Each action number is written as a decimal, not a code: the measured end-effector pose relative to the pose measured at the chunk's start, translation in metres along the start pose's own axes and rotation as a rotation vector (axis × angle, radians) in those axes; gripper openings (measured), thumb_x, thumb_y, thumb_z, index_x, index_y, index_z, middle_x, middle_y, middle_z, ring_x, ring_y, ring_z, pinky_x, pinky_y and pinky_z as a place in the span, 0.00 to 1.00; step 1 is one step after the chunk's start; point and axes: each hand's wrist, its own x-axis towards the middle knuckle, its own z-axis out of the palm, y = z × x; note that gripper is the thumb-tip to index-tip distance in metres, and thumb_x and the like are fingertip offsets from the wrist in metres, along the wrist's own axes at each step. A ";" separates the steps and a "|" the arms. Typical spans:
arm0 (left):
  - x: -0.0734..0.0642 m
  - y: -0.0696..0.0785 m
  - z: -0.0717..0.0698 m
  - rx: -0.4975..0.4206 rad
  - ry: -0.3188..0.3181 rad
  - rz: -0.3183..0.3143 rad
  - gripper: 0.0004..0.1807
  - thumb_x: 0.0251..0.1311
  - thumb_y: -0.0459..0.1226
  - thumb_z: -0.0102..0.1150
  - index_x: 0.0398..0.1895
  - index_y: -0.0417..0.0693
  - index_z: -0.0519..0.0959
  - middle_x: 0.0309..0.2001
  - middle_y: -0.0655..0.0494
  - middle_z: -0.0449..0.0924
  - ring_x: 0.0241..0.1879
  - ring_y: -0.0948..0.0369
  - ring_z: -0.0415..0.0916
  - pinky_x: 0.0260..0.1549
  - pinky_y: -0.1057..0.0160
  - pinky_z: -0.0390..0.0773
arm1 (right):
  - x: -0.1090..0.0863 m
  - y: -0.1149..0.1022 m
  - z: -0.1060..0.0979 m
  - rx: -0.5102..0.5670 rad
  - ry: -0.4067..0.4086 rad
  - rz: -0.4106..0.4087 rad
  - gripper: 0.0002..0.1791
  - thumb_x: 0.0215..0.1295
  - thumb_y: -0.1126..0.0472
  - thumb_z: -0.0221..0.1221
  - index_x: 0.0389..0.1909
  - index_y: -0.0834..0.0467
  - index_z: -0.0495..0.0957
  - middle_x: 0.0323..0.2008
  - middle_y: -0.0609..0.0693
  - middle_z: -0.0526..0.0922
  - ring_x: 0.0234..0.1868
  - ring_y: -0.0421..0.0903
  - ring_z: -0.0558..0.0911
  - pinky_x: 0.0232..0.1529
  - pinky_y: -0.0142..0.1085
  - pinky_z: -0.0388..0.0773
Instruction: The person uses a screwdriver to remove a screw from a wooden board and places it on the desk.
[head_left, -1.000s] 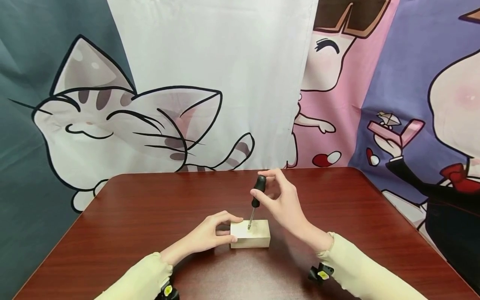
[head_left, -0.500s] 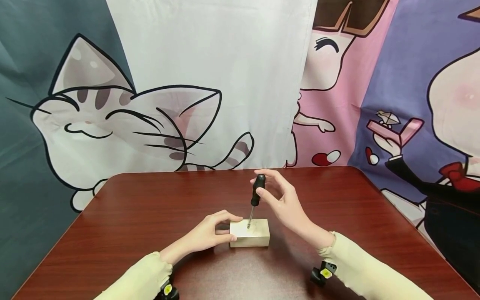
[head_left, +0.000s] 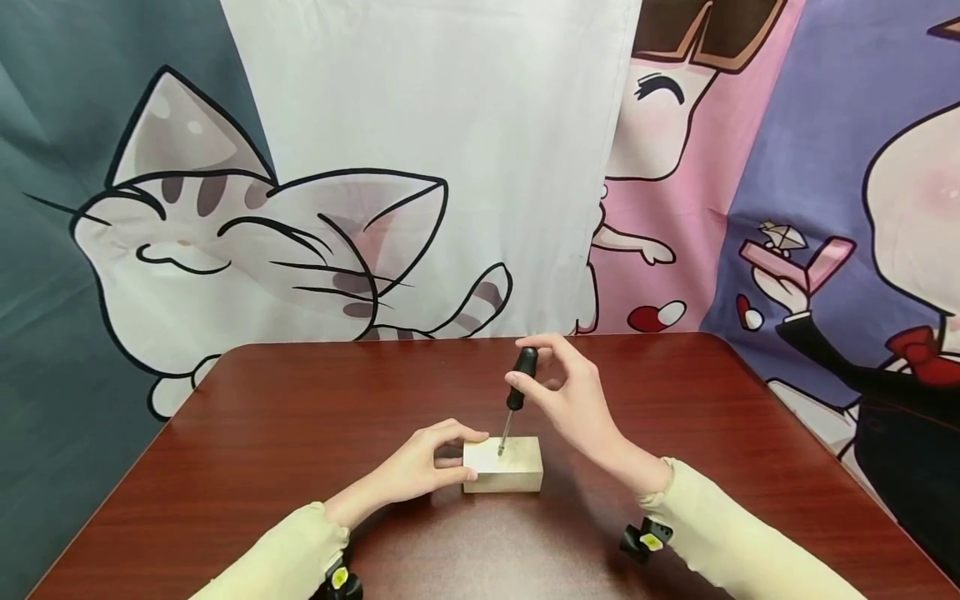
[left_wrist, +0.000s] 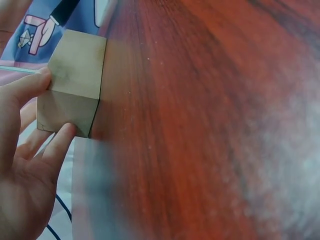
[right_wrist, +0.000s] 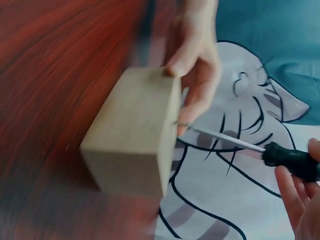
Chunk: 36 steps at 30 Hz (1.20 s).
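A pale wooden block (head_left: 521, 482) lies on the table, its long side toward me. My left hand (head_left: 420, 468) grips its left end, thumb on the near side and a finger at the top far edge. Above it, my right hand (head_left: 576, 404) pinches the black handle of a screwdriver (head_left: 527, 363) between thumb and fingers. The screwdriver leans slightly right, its metal shaft coming down onto the top of the block. In the right wrist view, the screwdriver shaft (right_wrist: 230, 140) meets the block (right_wrist: 127, 117) at a small dark spot; whether a screw sits there is too blurred to tell.
The reddish-brown table (head_left: 300, 417) extends around the block on every side. A cartoon-printed cloth (head_left: 450, 100) hangs right behind its far edge. A small black device (head_left: 647, 538) is strapped at each wrist.
My right thumb and fingers shift on the screwdriver handle, the thumb going right and then back left across it. The screwdriver tip stays on the block. My left hand keeps its grip.
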 end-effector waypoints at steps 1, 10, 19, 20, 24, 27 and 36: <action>0.000 0.000 0.000 0.002 -0.001 0.000 0.24 0.60 0.36 0.68 0.60 0.50 0.77 0.57 0.48 0.77 0.59 0.50 0.75 0.52 0.65 0.82 | 0.000 -0.001 -0.001 0.029 -0.009 0.024 0.22 0.57 0.61 0.71 0.52 0.46 0.78 0.32 0.50 0.83 0.29 0.41 0.85 0.30 0.34 0.85; 0.000 -0.003 -0.001 -0.004 -0.007 0.003 0.24 0.60 0.37 0.68 0.60 0.51 0.77 0.58 0.48 0.77 0.60 0.51 0.75 0.52 0.66 0.81 | 0.000 0.001 -0.004 0.242 -0.091 0.102 0.19 0.63 0.65 0.65 0.55 0.52 0.78 0.39 0.58 0.83 0.38 0.42 0.86 0.37 0.41 0.87; 0.000 -0.003 -0.001 -0.016 -0.006 0.002 0.24 0.59 0.37 0.68 0.60 0.51 0.77 0.58 0.49 0.77 0.60 0.51 0.75 0.52 0.66 0.81 | -0.005 0.007 -0.001 0.172 -0.096 -0.008 0.21 0.70 0.67 0.58 0.61 0.55 0.68 0.50 0.54 0.84 0.46 0.41 0.85 0.45 0.33 0.85; 0.000 -0.003 -0.001 -0.016 -0.008 0.002 0.24 0.59 0.37 0.68 0.60 0.51 0.77 0.58 0.49 0.77 0.60 0.51 0.75 0.52 0.66 0.81 | -0.005 0.007 0.000 0.129 -0.075 -0.013 0.21 0.69 0.66 0.59 0.60 0.54 0.68 0.50 0.52 0.84 0.45 0.40 0.85 0.43 0.32 0.85; 0.000 -0.003 0.000 -0.013 -0.010 0.004 0.25 0.59 0.37 0.68 0.61 0.51 0.77 0.58 0.49 0.77 0.60 0.52 0.75 0.52 0.66 0.81 | -0.004 0.005 0.001 -0.012 0.004 0.026 0.24 0.61 0.60 0.68 0.55 0.50 0.71 0.41 0.49 0.83 0.32 0.41 0.84 0.34 0.30 0.84; 0.000 -0.003 0.000 -0.013 -0.009 0.000 0.25 0.59 0.37 0.68 0.61 0.52 0.77 0.58 0.50 0.77 0.60 0.54 0.75 0.53 0.66 0.81 | -0.002 0.004 0.000 -0.028 0.031 0.059 0.25 0.56 0.58 0.72 0.53 0.50 0.72 0.34 0.53 0.80 0.24 0.42 0.82 0.28 0.31 0.83; -0.001 -0.002 -0.001 -0.016 -0.011 -0.008 0.25 0.59 0.37 0.68 0.61 0.53 0.77 0.59 0.52 0.76 0.59 0.56 0.75 0.53 0.66 0.81 | 0.002 0.004 -0.004 0.149 -0.034 0.084 0.23 0.58 0.65 0.69 0.52 0.55 0.73 0.36 0.57 0.80 0.37 0.39 0.82 0.32 0.36 0.86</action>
